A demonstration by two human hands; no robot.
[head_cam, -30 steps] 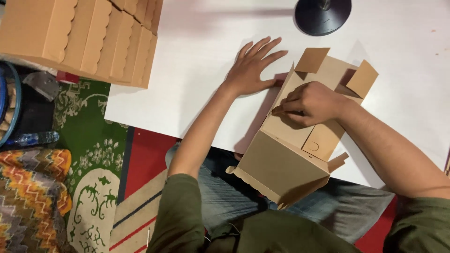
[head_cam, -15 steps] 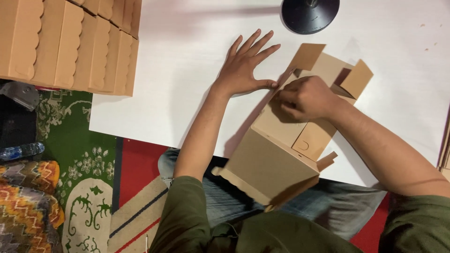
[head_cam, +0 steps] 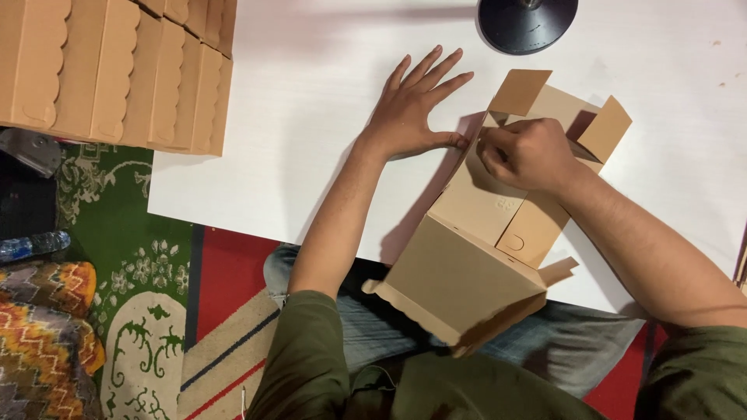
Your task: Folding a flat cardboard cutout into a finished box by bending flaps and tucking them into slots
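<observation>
A half-folded brown cardboard box (head_cam: 467,257) lies on the white table (head_cam: 311,117), its scalloped lid hanging over the near edge above my lap. My right hand (head_cam: 525,152) is curled and pinches a side flap at the box's far end. My left hand (head_cam: 416,105) rests flat on the table with fingers spread, its thumb touching the box's left edge next to my right fingers. Two loose flaps stand up at the far end of the box.
A row of finished brown boxes with scalloped lids (head_cam: 117,70) is stacked at the table's left end. A black round base (head_cam: 529,23) stands at the far edge. A patterned rug (head_cam: 140,311) and a plastic bottle (head_cam: 31,245) lie on the floor at left.
My right hand has shifted from the box's middle panel toward its left side flap. My left hand stays flat, its thumb now meeting the box edge. The camera view drifted.
</observation>
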